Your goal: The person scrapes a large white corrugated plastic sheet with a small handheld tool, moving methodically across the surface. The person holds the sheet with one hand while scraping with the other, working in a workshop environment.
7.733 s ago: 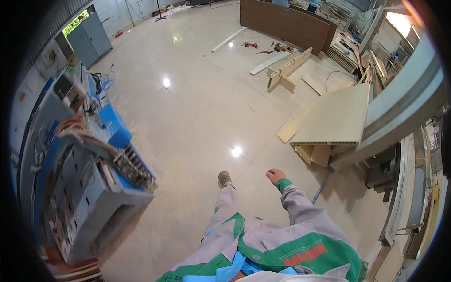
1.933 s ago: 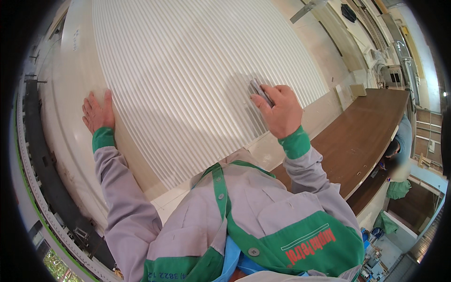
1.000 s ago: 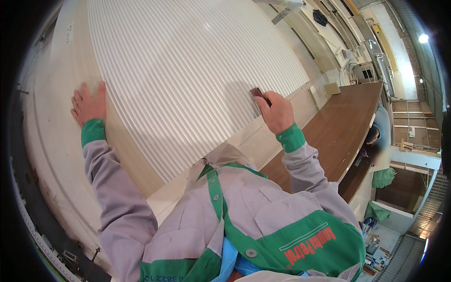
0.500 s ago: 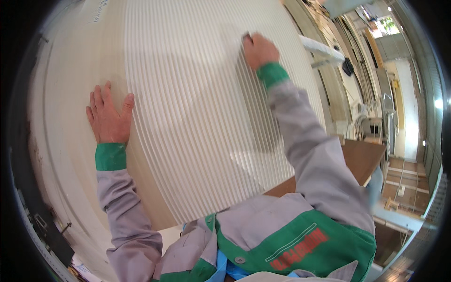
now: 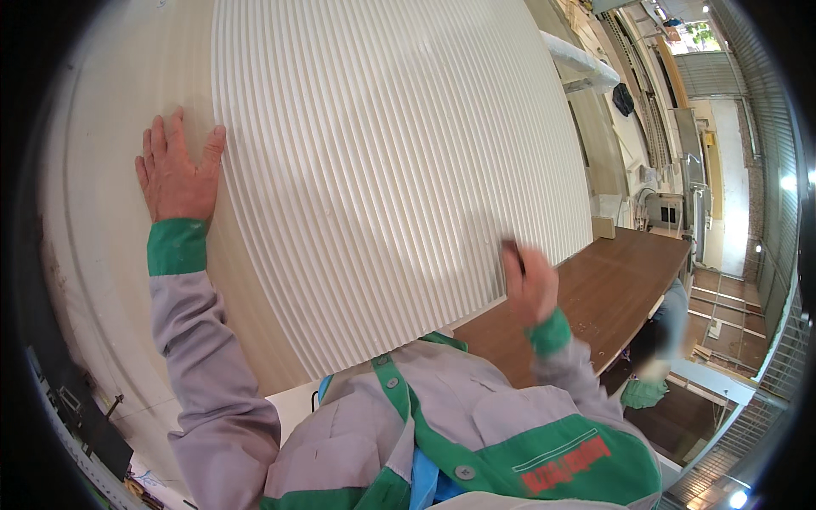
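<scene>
A large pale panel with many parallel raised ribs (image 5: 357,170) fills the middle of the view, a smooth beige strip (image 5: 191,81) running along its left side. My left hand (image 5: 180,174) lies flat on that strip, fingers spread, thumb close to the first rib. Near the panel's lower right edge, my right hand (image 5: 534,285) is closed round a small dark block (image 5: 511,248), partly hidden by the fingers and blurred. Whether the block touches the ribs I cannot tell.
A brown board (image 5: 586,310) lies beside the panel at the lower right. Beyond the right edge are a wrapped white beam (image 5: 582,64), a black bag-like thing (image 5: 623,99) and long stacked strips. A pale blue frame (image 5: 710,381) stands at the far right.
My right hand has come down the panel from the far part toward me, still gripping the small dark block. The left hand stays flat and appears slightly higher and further left.
</scene>
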The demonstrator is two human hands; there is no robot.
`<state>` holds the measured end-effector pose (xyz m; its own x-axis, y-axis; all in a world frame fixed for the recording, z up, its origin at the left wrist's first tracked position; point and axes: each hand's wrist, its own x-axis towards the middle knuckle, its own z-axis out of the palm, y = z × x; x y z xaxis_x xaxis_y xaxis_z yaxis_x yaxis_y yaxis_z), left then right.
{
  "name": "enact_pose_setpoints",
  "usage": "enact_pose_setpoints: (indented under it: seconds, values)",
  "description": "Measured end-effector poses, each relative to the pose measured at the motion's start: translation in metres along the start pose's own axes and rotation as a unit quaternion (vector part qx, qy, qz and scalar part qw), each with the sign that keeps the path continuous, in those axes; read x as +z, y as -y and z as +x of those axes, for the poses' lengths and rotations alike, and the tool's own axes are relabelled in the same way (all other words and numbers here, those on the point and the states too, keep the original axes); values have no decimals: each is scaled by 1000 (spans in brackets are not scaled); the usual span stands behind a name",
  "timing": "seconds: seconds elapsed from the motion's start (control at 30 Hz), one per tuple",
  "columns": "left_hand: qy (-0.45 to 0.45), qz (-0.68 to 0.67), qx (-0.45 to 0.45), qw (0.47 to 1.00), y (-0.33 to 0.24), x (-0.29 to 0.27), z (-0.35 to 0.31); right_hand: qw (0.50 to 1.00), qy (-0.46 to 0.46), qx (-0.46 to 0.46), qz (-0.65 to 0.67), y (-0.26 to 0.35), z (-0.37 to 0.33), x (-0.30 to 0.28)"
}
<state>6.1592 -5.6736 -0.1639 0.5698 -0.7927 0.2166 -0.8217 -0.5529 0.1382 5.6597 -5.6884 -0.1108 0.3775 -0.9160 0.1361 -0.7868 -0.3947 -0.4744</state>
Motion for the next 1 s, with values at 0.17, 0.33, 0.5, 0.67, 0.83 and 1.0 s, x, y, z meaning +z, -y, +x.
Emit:
enact_pose_setpoints:
  seconds: [0.17, 0.33, 0.5, 0.67, 0.83, 1.0]
  values:
    - [5, -25, -8, 1000, -8, -7, 1, 997, 17, 10, -72, -2, 8, 3]
    - [-5, -27, -4, 1000, -5, -6, 2, 984, -9, 4, -176, 29, 309, 88]
    - [-48, -4, 47, 998, 4, -1, 2, 986, 10, -55, -156, 57, 497, 126]
    - [-29, 16, 44, 998, 9, 3, 5, 988, -44, -66, -129, 18, 279, 80]
    - [-24, 6, 33, 999, 7, 5, 7, 997, -25, -64, -24, -8, -16, 0]
    - [-30, 33, 25, 999, 5, 8, 8, 992, -31, -49, -110, 5, 75, 27]
